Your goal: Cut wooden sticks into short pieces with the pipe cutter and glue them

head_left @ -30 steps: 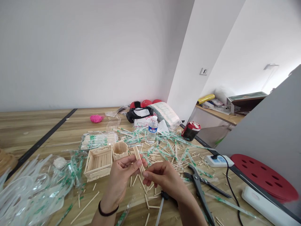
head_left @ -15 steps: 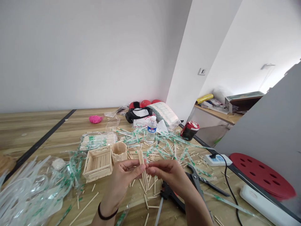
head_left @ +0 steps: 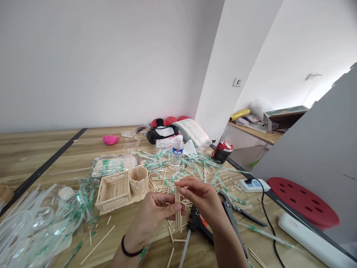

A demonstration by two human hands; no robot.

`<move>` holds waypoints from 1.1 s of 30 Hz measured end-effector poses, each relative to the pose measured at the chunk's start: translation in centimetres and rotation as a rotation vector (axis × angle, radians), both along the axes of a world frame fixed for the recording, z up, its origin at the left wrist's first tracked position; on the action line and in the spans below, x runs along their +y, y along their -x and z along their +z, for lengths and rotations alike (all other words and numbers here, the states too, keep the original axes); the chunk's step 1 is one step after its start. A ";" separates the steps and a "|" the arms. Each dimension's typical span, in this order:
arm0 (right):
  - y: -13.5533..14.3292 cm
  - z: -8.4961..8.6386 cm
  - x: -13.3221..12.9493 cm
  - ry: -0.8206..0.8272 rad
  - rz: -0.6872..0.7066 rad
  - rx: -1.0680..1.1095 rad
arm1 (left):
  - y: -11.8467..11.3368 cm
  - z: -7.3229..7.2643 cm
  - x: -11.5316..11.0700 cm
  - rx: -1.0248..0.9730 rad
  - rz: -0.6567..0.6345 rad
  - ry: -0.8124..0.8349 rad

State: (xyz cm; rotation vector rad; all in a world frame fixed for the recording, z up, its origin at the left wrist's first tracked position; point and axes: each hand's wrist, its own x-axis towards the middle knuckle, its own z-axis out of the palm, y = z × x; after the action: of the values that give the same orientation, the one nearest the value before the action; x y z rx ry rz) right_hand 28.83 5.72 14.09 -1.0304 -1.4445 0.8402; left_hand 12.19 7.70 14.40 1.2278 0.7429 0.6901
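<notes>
In the head view a small upright bundle of thin wooden sticks (head_left: 177, 219) is between my hands. My left hand (head_left: 152, 214) is closed around its middle, thumb in front. My right hand (head_left: 202, 197) pinches the bundle's top end, its thumb and fingertips touching the stick tops. To the left of the bundle stand a rectangular stick box (head_left: 113, 190) and a round stick cup (head_left: 139, 182) joined to it. Below my right hand lies a black glue gun (head_left: 196, 225), partly hidden, with a clear glue stick (head_left: 184, 249) in it. Black-handled cutters (head_left: 230, 212) lie beside my right forearm.
Loose sticks and torn green-white wrappers (head_left: 200, 171) cover the middle of the table around a water bottle (head_left: 177, 152). Packed sticks (head_left: 114, 165) and pink yarn (head_left: 110, 140) lie behind. Clear plastic (head_left: 33, 223) fills the left. A power strip (head_left: 253, 185) with a black cable sits right.
My right hand has risen from the bundle's side to its top end. The bundle now stands straighter and sits a little further right in view; the view has shifted slightly.
</notes>
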 end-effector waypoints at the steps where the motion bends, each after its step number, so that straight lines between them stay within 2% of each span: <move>1: 0.0 0.0 0.0 0.008 0.007 0.011 | 0.0 0.0 0.0 -0.002 -0.001 0.001; 12: -0.4 -0.3 0.3 -0.013 0.014 -0.013 | -0.1 -0.1 0.2 -0.097 -0.026 0.099; 18: -0.2 0.1 0.2 -0.297 -0.050 -0.293 | -0.1 -0.5 0.5 -0.186 -0.025 0.162; 22: 0.1 0.1 0.3 -0.360 -0.076 -0.379 | -0.1 -0.5 0.5 -0.237 0.006 0.195; 27: 0.3 0.2 0.2 -0.357 -0.116 -0.359 | 0.0 -0.5 0.5 -0.364 0.137 0.302; 33: 1.0 0.4 -0.2 -0.212 -0.146 -0.231 | -0.5 -0.1 0.2 -0.577 0.426 0.349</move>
State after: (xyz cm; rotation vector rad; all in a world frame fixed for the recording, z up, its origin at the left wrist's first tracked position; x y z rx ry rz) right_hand 27.79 5.54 14.46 -1.0817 -1.5922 0.4628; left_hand 12.68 7.88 14.34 0.5059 0.6030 1.1477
